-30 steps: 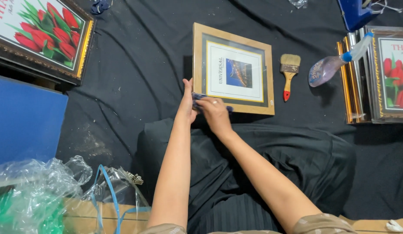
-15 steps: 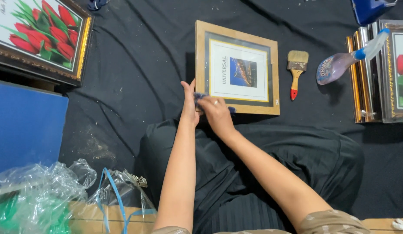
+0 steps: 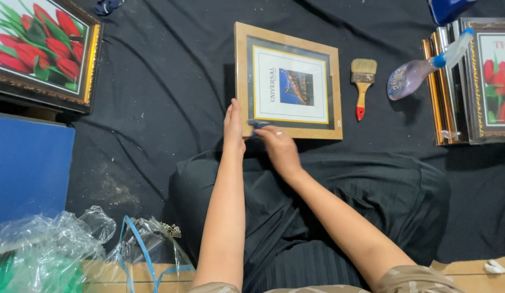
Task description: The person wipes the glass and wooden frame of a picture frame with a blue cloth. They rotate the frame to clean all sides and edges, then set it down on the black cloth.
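Note:
A wooden picture frame (image 3: 287, 40) with a dark mat and a small print lies flat on the black cloth in front of me. My left hand (image 3: 233, 126) rests with fingers straight against the frame's near left corner. Beside it, my right hand (image 3: 277, 145) pinches a small dark blue piece (image 3: 258, 125), maybe a cloth, at the frame's near edge. What the piece is stays unclear.
A paintbrush (image 3: 362, 81) with a red-tipped handle and a spray bottle (image 3: 420, 70) lie right of the frame. Stacked frames (image 3: 469, 81) stand at the far right, a tulip picture (image 3: 40, 49) at top left, a blue board (image 3: 27, 165) and crumpled plastic (image 3: 62, 244) at lower left.
My view has shifted slightly, so the frame sits a little higher. Both hands stay at the frame's near left corner, with the right hand moving slightly along the edge.

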